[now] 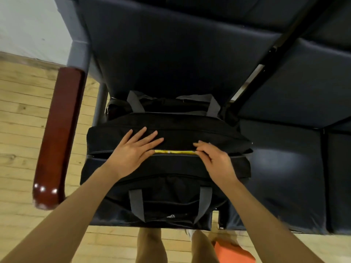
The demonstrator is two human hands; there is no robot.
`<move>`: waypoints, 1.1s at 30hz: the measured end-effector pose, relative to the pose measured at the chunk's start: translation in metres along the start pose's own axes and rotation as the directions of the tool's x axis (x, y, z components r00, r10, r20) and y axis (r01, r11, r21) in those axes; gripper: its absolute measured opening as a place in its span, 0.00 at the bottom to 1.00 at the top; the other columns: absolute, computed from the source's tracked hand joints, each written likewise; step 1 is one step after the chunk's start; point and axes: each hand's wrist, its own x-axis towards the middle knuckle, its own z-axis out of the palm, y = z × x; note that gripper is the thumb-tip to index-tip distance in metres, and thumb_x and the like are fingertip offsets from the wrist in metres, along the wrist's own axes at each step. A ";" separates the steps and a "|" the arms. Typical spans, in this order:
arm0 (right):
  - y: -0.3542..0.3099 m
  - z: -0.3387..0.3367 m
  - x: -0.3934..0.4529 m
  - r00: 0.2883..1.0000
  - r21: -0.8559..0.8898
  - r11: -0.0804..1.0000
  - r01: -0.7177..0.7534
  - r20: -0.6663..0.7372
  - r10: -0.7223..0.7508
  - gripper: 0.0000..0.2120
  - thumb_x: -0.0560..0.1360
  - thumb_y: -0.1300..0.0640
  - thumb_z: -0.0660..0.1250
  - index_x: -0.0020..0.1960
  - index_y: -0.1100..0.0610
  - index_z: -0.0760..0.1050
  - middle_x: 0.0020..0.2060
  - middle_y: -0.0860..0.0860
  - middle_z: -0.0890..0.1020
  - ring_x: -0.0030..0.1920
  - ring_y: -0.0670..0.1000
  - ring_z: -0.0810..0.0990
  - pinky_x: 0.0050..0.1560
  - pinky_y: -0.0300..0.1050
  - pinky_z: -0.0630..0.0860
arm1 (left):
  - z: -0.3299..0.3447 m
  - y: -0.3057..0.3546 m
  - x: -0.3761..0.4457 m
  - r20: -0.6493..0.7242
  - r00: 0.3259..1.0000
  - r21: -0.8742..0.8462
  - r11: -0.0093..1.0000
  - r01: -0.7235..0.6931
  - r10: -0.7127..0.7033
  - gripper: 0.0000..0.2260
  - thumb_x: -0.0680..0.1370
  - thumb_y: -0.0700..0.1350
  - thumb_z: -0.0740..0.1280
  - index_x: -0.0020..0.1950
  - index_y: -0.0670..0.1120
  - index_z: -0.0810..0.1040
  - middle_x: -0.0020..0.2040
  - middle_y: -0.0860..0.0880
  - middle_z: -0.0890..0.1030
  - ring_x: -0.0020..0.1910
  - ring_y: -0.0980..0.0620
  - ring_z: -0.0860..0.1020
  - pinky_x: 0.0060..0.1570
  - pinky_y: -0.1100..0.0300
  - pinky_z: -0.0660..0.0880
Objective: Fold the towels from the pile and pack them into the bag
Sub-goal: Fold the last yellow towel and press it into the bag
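Note:
A black duffel bag (167, 168) with grey handles lies on the dark blue seat of a chair. Its top zip is almost closed, and a thin strip of yellow towel (174, 151) shows through the gap. My left hand (134, 150) lies flat on the bag's top with straight, spread fingers, just left of the gap. My right hand (210, 158) pinches something small at the right end of the gap, most likely the zip pull, which is hidden under its fingers.
The dark blue chair (171, 54) has a red-brown wooden armrest (58, 133) to the left of the bag. A second dark seat (296, 168) adjoins on the right. An orange cloth (233, 251) lies on the wooden floor (22, 114) by my legs.

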 end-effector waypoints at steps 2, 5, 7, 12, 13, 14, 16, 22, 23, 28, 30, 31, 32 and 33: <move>0.002 0.018 -0.009 0.999 -0.025 0.999 -0.041 0.019 0.042 0.08 0.75 0.63 0.67 0.53 0.63 0.81 0.54 0.55 0.83 0.60 0.52 0.79 0.67 0.52 0.70 | 0.010 -0.004 -0.010 0.030 1.000 0.101 0.995 -0.010 0.007 0.22 0.83 0.58 0.39 0.75 0.57 0.58 0.73 0.54 0.63 0.77 0.50 0.48 0.72 0.45 0.51; 0.007 0.029 -0.009 0.997 -0.036 0.996 -0.080 0.006 0.080 0.06 0.75 0.65 0.68 0.51 0.63 0.81 0.52 0.56 0.84 0.59 0.54 0.80 0.68 0.51 0.68 | 0.016 -0.001 -0.009 0.052 0.997 0.154 0.987 0.051 -0.060 0.23 0.83 0.58 0.39 0.74 0.56 0.62 0.73 0.52 0.67 0.77 0.48 0.50 0.72 0.43 0.52; 0.011 0.026 -0.004 0.998 -0.063 0.996 -0.059 0.005 0.059 0.05 0.74 0.65 0.69 0.50 0.63 0.81 0.52 0.56 0.84 0.58 0.55 0.81 0.66 0.55 0.71 | 0.014 0.007 -0.002 0.052 0.995 0.171 0.983 0.072 -0.082 0.25 0.83 0.59 0.39 0.73 0.54 0.65 0.73 0.50 0.68 0.75 0.44 0.58 0.71 0.44 0.52; 0.032 0.001 -0.008 0.998 -0.131 0.990 0.060 -0.017 -0.063 0.11 0.75 0.53 0.65 0.53 0.57 0.81 0.54 0.50 0.83 0.57 0.49 0.79 0.62 0.44 0.69 | 0.012 0.047 0.025 -0.011 0.997 0.147 0.986 0.080 -0.079 0.26 0.82 0.60 0.44 0.75 0.50 0.64 0.74 0.45 0.66 0.73 0.42 0.62 0.72 0.47 0.55; 0.041 -0.006 -0.011 0.998 -0.120 0.992 0.037 -0.041 -0.042 0.14 0.76 0.51 0.63 0.56 0.56 0.80 0.56 0.50 0.82 0.57 0.48 0.78 0.62 0.42 0.68 | 0.012 0.060 0.034 -0.024 0.997 0.139 0.987 0.077 -0.074 0.25 0.81 0.60 0.47 0.74 0.50 0.64 0.73 0.45 0.67 0.73 0.43 0.63 0.72 0.47 0.57; 0.051 -0.015 -0.015 0.997 -0.106 0.994 -0.004 -0.076 -0.004 0.16 0.76 0.50 0.61 0.58 0.56 0.79 0.57 0.50 0.81 0.58 0.48 0.76 0.62 0.42 0.67 | 0.013 0.076 0.045 -0.028 0.997 0.132 0.989 0.069 -0.066 0.25 0.81 0.59 0.49 0.74 0.49 0.65 0.73 0.45 0.68 0.73 0.43 0.65 0.71 0.46 0.59; 0.076 -0.033 -0.022 0.985 -0.075 0.993 -0.086 -0.159 0.074 0.18 0.77 0.50 0.59 0.61 0.56 0.76 0.58 0.51 0.79 0.58 0.50 0.74 0.61 0.44 0.67 | 0.014 0.110 0.071 -0.026 0.999 0.136 0.990 0.036 -0.033 0.24 0.80 0.57 0.51 0.72 0.48 0.68 0.71 0.45 0.70 0.71 0.43 0.67 0.69 0.46 0.62; 0.165 -0.082 -0.036 0.922 0.098 0.939 -0.330 -0.181 0.343 0.13 0.79 0.60 0.63 0.63 0.58 0.74 0.58 0.52 0.77 0.59 0.50 0.72 0.63 0.50 0.68 | 0.048 0.219 0.157 -0.019 0.995 0.174 0.980 -0.096 0.100 0.22 0.80 0.55 0.53 0.69 0.47 0.74 0.69 0.46 0.73 0.70 0.45 0.70 0.68 0.48 0.63; 0.182 -0.088 -0.037 0.913 0.116 0.920 -0.375 -0.124 0.388 0.12 0.79 0.61 0.63 0.62 0.58 0.75 0.58 0.52 0.78 0.60 0.52 0.74 0.63 0.53 0.69 | 0.055 0.234 0.171 0.001 0.992 0.184 0.975 -0.121 0.123 0.22 0.80 0.54 0.53 0.67 0.47 0.75 0.68 0.46 0.74 0.69 0.45 0.71 0.68 0.48 0.62; 0.232 -0.096 -0.031 0.879 0.118 0.882 -0.456 0.214 0.426 0.14 0.81 0.58 0.61 0.66 0.54 0.74 0.63 0.51 0.77 0.64 0.53 0.74 0.67 0.52 0.67 | 0.075 0.263 0.232 0.139 0.976 0.355 0.911 -0.210 0.170 0.15 0.75 0.52 0.67 0.57 0.46 0.83 0.62 0.46 0.80 0.64 0.46 0.75 0.64 0.47 0.70; 0.241 -0.091 -0.026 0.877 0.074 0.907 -0.414 0.299 0.376 0.15 0.81 0.56 0.59 0.67 0.51 0.73 0.65 0.49 0.75 0.66 0.53 0.70 0.67 0.49 0.63 | 0.073 0.268 0.249 0.288 0.950 0.407 0.883 -0.233 0.119 0.19 0.79 0.54 0.64 0.67 0.47 0.76 0.70 0.47 0.71 0.72 0.46 0.66 0.70 0.48 0.61; 0.242 -0.087 -0.023 0.871 0.036 0.920 -0.391 0.337 0.357 0.16 0.82 0.55 0.58 0.68 0.50 0.72 0.66 0.47 0.74 0.67 0.53 0.67 0.64 0.45 0.60 | 0.077 0.266 0.256 0.296 0.949 0.430 0.872 -0.233 0.108 0.20 0.81 0.54 0.59 0.71 0.48 0.71 0.74 0.48 0.66 0.74 0.47 0.61 0.71 0.49 0.56; 0.243 -0.082 -0.020 0.863 -0.005 0.925 -0.379 0.359 0.355 0.16 0.82 0.53 0.57 0.68 0.49 0.71 0.66 0.47 0.72 0.66 0.53 0.65 0.60 0.43 0.56 | 0.078 0.264 0.260 0.304 0.950 0.421 0.883 -0.208 0.079 0.20 0.82 0.54 0.57 0.72 0.49 0.69 0.75 0.49 0.65 0.75 0.48 0.60 0.71 0.50 0.56; 0.243 -0.076 -0.017 0.855 -0.044 0.925 -0.376 0.367 0.365 0.16 0.82 0.51 0.57 0.68 0.49 0.71 0.66 0.47 0.71 0.66 0.53 0.63 0.57 0.42 0.54 | 0.079 0.263 0.260 0.299 0.951 0.391 0.900 -0.191 0.072 0.19 0.81 0.54 0.59 0.69 0.49 0.72 0.72 0.48 0.68 0.73 0.48 0.63 0.70 0.50 0.59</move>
